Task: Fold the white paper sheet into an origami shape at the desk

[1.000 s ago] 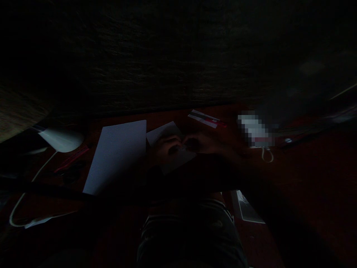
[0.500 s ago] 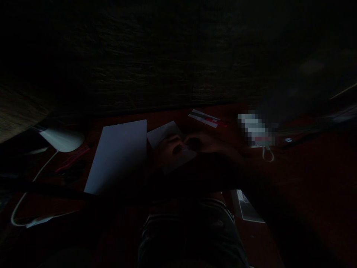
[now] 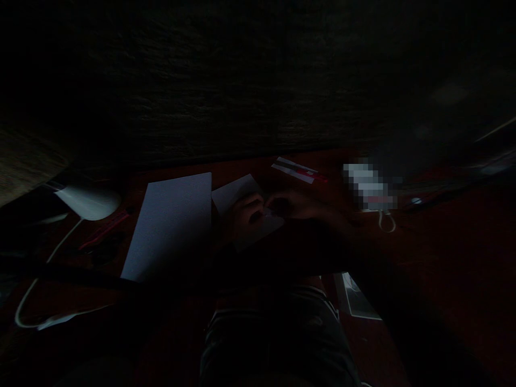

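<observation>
The scene is very dark. My left hand [image 3: 245, 212] is over a small sheet of white paper [image 3: 231, 189], fingers curled and pinched together. From the right, my right hand [image 3: 296, 205] meets it with bent fingers, thumb and fingertips closed. A small pale piece [image 3: 267, 212] shows between the fingertips of both hands; its kind is too dark to make out. To the left of the small sheet lies a larger white sheet [image 3: 177, 215], its lower part in shadow.
Behind the hands, a thin red-handled tool [image 3: 312, 173] lies across a white strip [image 3: 285, 163]. At left are a white lamp-like object [image 3: 91, 203] with a pale cable [image 3: 60, 247] and a long pink-red object [image 3: 105, 230]. A blurred-out white item [image 3: 365, 185] with a cord loop [image 3: 387, 222] sits at right.
Both hands stay in nearly the same place, fingertips together over the small sheet. The view has shifted very slightly and looks a little darker.
</observation>
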`<move>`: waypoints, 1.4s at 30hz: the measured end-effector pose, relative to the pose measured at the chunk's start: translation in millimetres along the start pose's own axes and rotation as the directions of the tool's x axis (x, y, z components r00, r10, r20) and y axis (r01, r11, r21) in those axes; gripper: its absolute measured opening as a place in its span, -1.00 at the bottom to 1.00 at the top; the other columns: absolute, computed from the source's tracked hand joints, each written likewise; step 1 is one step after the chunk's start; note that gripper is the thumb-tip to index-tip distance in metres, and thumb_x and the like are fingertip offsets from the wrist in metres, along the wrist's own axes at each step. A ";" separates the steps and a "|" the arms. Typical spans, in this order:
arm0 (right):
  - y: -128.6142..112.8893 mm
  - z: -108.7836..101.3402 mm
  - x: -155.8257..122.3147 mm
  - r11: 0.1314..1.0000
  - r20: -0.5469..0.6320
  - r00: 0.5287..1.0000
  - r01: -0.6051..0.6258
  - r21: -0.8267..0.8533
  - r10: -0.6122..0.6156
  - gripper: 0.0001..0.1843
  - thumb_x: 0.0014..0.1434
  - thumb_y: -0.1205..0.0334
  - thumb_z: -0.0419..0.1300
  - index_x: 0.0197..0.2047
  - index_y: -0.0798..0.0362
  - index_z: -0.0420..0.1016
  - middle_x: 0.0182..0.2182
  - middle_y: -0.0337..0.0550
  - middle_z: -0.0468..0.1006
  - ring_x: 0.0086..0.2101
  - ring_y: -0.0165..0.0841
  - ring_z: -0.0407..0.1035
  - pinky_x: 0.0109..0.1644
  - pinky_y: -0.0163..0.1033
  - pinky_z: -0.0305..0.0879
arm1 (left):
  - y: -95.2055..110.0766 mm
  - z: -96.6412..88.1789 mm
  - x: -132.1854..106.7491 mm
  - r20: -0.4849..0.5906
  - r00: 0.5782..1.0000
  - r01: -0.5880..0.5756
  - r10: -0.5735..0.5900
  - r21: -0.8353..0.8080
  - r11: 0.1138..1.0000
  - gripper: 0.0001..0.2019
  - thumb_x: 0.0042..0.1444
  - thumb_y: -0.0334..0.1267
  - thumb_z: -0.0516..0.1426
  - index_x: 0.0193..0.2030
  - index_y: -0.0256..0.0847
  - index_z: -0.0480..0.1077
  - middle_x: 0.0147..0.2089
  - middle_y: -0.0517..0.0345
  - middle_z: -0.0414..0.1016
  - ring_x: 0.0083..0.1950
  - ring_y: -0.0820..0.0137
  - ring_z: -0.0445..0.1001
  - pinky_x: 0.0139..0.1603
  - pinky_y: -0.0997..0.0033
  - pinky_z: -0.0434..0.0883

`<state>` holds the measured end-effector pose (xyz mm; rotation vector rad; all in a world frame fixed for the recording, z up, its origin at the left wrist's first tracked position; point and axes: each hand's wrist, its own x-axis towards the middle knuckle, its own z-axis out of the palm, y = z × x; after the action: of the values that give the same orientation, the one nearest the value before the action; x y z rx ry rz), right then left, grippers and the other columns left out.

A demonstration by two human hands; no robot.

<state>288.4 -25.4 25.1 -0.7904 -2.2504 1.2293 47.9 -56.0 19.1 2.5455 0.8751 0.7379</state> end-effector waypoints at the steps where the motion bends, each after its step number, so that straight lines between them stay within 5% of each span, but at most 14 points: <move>1: 0.8 -0.6 0.2 1.000 0.003 1.000 0.005 0.000 -0.005 -0.72 0.13 0.38 0.31 -0.06 0.03 0.65 -0.12 -0.15 0.68 -0.13 -0.28 0.54 -0.02 -0.17 0.44 | -0.7 0.5 0.0 0.001 1.000 -0.013 0.013 0.004 1.000 -0.92 0.28 -0.41 0.15 -0.23 -0.19 0.42 -0.09 0.06 0.48 -0.05 0.29 0.49 0.01 0.27 0.46; 9: 2.3 -2.7 2.7 0.998 0.005 1.000 -0.002 0.060 0.002 -0.67 0.10 0.47 0.19 -0.11 0.04 0.65 -0.14 -0.16 0.69 -0.10 -0.26 0.55 0.04 -0.14 0.42 | -2.4 -1.3 -1.4 0.088 0.993 -0.089 0.082 0.081 0.993 -0.77 0.35 -0.45 0.12 -0.01 -0.15 0.58 -0.04 0.06 0.48 -0.06 0.33 0.49 -0.03 0.34 0.44; 42: -1.9 3.7 3.2 1.000 -0.020 1.000 -0.006 0.010 0.007 -0.85 0.21 0.24 0.32 -0.14 0.04 0.65 -0.20 -0.14 0.70 -0.20 -0.29 0.54 -0.08 -0.18 0.43 | -12.7 -1.3 -0.9 0.013 0.990 -0.140 0.140 -0.053 0.989 -0.86 0.38 -0.36 0.17 -0.11 -0.18 0.60 -0.12 0.06 0.65 -0.08 0.33 0.59 -0.01 0.29 0.51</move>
<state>283.3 -26.4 25.3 -0.8034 -2.2260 1.2293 40.6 -46.9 13.8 2.5832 0.6682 0.7692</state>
